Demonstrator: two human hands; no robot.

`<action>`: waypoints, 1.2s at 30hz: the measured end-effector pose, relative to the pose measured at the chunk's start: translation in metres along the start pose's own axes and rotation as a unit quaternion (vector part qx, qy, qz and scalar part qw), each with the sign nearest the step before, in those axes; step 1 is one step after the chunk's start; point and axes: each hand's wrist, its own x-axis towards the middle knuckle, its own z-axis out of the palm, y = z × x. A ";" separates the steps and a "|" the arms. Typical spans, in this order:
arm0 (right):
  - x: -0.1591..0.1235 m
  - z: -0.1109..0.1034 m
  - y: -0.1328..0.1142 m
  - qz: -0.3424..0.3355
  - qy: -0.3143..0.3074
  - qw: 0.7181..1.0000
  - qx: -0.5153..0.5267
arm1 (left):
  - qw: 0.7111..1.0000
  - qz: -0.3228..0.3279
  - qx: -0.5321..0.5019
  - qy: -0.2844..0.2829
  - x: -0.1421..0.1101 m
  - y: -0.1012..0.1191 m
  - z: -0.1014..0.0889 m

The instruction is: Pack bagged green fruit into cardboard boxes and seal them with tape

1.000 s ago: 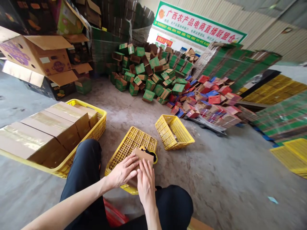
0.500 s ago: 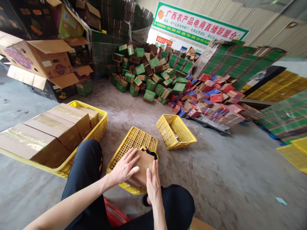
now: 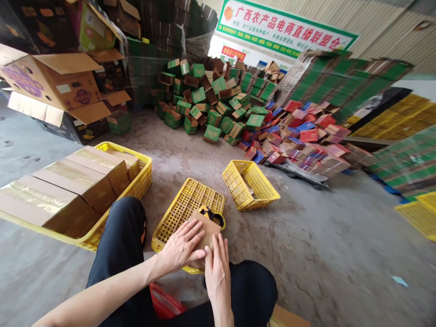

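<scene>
A small brown cardboard box [image 3: 208, 227] rests on an upside-down yellow plastic crate [image 3: 182, 200] between my knees. My left hand [image 3: 182, 245] lies over the box's left part, fingers stretched out and a little apart. On the near right side, my right hand [image 3: 218, 265] touches the box with its fingers straight. The two thumbs come close together at the near edge. Just behind the box is a black and yellow tape dispenser [image 3: 220, 220], partly covered by it. The hands hide the box's lower part.
On the left, a long yellow crate [image 3: 146, 175] holds several taped cardboard boxes [image 3: 73, 181]. An open yellow basket [image 3: 238, 193] stands ahead on the right. Heaps of green boxes [image 3: 211, 133] and red boxes [image 3: 309, 135] lie farther back. Large cartons [image 3: 64, 86] are stacked at left.
Both hands have moved slightly; the left has slid right over the box and the thumbs are nearer each other. The box sits a little turned, and more of the tape dispenser shows.
</scene>
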 end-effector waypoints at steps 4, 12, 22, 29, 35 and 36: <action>0.001 -0.015 0.000 0.007 0.000 0.999 0.035 | 1.000 -0.001 0.005 0.000 0.002 0.004 0.004; 0.039 -0.035 -0.013 0.196 0.015 0.971 0.138 | 1.000 -0.001 0.013 0.001 0.001 0.008 0.006; 0.076 -0.039 -0.008 0.306 -0.167 0.880 0.324 | 1.000 0.014 0.011 -0.016 0.003 0.007 0.002; 0.086 -0.050 0.000 0.325 -0.231 0.841 0.365 | 1.000 0.014 0.013 -0.020 0.003 0.007 0.002; 0.068 -0.048 -0.003 0.273 -0.137 0.886 0.349 | 1.000 -0.014 0.013 -0.019 0.005 0.009 0.003; 0.061 -0.045 -0.003 0.254 -0.092 0.905 0.328 | 0.999 -0.021 0.015 -0.023 0.004 0.012 0.004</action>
